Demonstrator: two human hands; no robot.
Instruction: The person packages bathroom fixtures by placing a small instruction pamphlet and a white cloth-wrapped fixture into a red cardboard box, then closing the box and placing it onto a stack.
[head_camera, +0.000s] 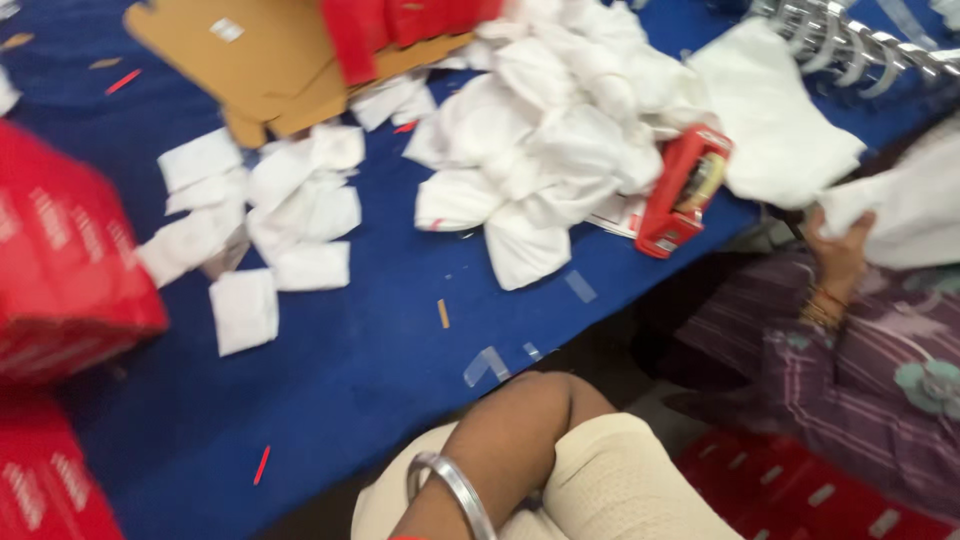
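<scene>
Neither of my hands shows. One bare forearm (510, 440) with a silver bangle (455, 490) lies bent over my cream-clad lap (620, 480) at the bottom edge, and its hand is cut off below the frame. In front of it is a blue table (380, 350). A heap of crumpled white cloth (560, 130) lies on the far side. Several folded white pieces (290, 210) are scattered to its left. A red tape dispenser (685, 190) stands at the table's right edge.
A co-worker in a purple striped garment sits at the right, a bangled hand (835, 250) gripping white cloth (900, 210). Red boxes (60, 260) stand at the left, flat brown cardboard (250, 50) at the back, metal clips (850, 40) top right. Clear tape strips (485, 365) hang off the near edge.
</scene>
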